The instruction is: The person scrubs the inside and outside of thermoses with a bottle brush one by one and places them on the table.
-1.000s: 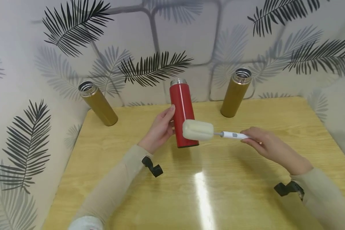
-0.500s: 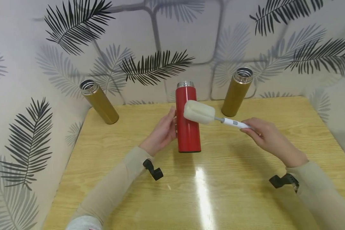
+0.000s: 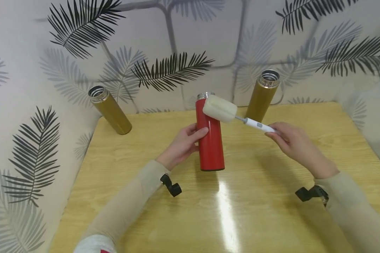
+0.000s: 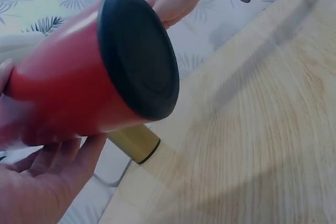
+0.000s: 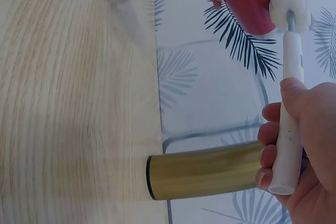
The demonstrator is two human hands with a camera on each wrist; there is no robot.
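My left hand (image 3: 184,143) grips a red thermos bottle (image 3: 211,147) round its middle, with the thumb across its front. The bottle is held up off the table, its steel neck at the top and its black base (image 4: 139,56) facing the left wrist camera. My right hand (image 3: 292,144) holds the white handle (image 5: 290,124) of a bottle brush between thumb and fingers. The brush's cream sponge head (image 3: 220,108) lies against or just in front of the bottle's upper side. Whether the bottle's mouth is open cannot be seen.
Two gold thermos bottles without lids stand at the back of the wooden table (image 3: 164,218), one at the left (image 3: 111,112) and one at the right (image 3: 261,98). Behind them rises a wall (image 3: 206,38) with a leaf pattern.
The sponge head has moved up along the red bottle from near its base to near its neck. The bottle has shifted slightly right and down, and my left thumb now lies across its front.
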